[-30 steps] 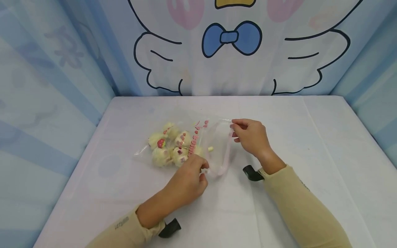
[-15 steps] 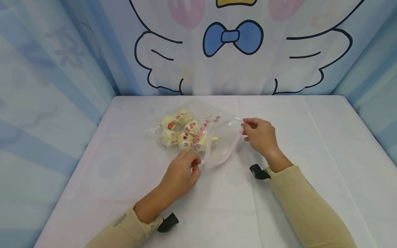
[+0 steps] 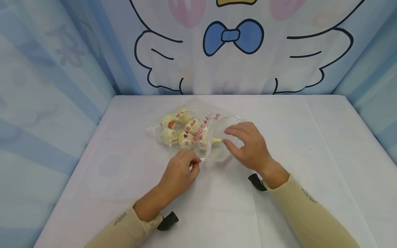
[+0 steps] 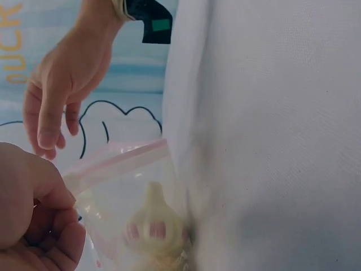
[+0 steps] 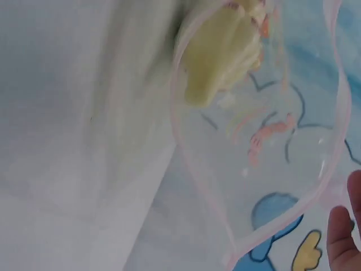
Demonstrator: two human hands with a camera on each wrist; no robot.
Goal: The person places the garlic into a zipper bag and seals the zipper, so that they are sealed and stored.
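Note:
A clear zip bag [image 3: 209, 146] with pink print and a pink-edged mouth lies on the table, its mouth toward the right. Inside are several pale yellow round objects [image 3: 170, 136] with pink marks. One has a narrow neck [image 3: 216, 140] that points at the mouth; the right wrist view shows this pale yellow neck [image 5: 203, 73] through the gaping opening. My left hand [image 3: 180, 168] pinches the near corner of the mouth between thumb and fingers. My right hand [image 3: 251, 148] is at the mouth, thumb and fingers apart around no object, fingertips close to the neck.
A white cloth [image 3: 223, 213] covers the table. Behind it hangs a curtain [image 3: 229, 75] with a cartoon print, and a blue curtain [image 3: 62, 103] closes the left side. A black wrist camera [image 3: 168, 221] sticks out by the left cuff, another [image 3: 256, 182] by the right.
The bag moved away from me and to the right, and its mouth was spread. My right hand then let go of the far corner and moved left to the mouth. My left hand kept its pinch.

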